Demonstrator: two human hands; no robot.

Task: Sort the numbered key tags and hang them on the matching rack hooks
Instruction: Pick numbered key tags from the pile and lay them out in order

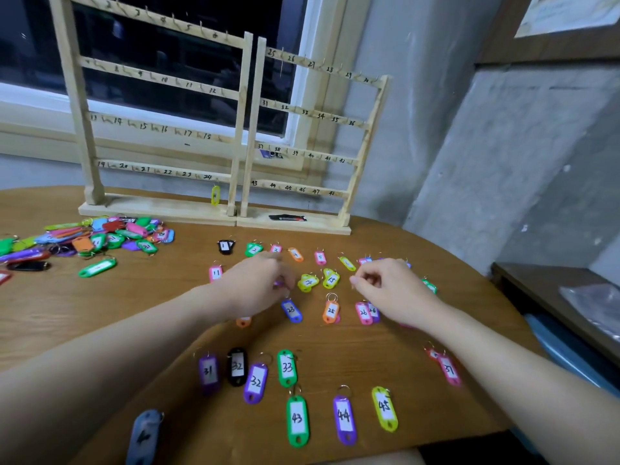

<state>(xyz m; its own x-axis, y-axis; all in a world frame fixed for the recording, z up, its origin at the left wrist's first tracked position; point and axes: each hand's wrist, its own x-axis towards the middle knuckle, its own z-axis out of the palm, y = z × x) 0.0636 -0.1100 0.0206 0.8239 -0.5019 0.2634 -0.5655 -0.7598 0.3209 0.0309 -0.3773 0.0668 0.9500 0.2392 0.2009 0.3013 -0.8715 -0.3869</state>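
- Two wooden racks stand side by side at the far edge of the table [100,313]: the left rack [157,135] has hooks numbered up to 24, the right rack [312,152] runs from 25 upward
- One yellow tag [215,195] hangs from the bottom bar of the left rack, near its right post
- A heap of unsorted tags [87,241] lies far left on the table
- Sorted tags lie in rows in the middle, low numbers far and high numbers near, such as the green 43 tag [297,421] and the purple 44 tag [344,419]
- The left hand [258,286] hovers over the middle rows with fingers curled; I cannot tell whether it has hold of anything
- The right hand [385,285] hovers just right of the yellow 15 tag [331,279], fingers curled with thumb and forefinger drawn together; whether they pinch something cannot be told
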